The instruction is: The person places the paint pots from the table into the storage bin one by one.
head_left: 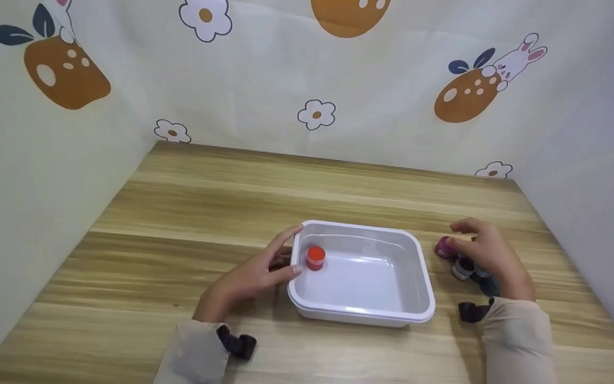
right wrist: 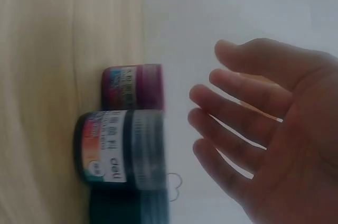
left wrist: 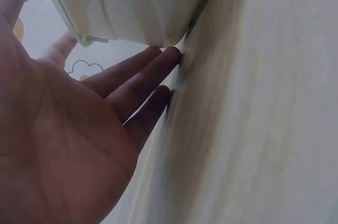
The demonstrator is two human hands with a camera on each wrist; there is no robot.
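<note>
Though rectangular, a glossy, round-cornered tub [head_left: 360, 282]

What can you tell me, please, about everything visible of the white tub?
The white tub is rectangular with rounded corners, an open top, a smooth flared rim and fairly deep walls; it looks like plastic. Its floor shines where light catches it. It stands upright on the wood-grained table. Inside, near its left wall, is one small red-lidded jar; much of the floor is bare. The person's left hand touches its left end, thumb and index finger at the rim.
</note>
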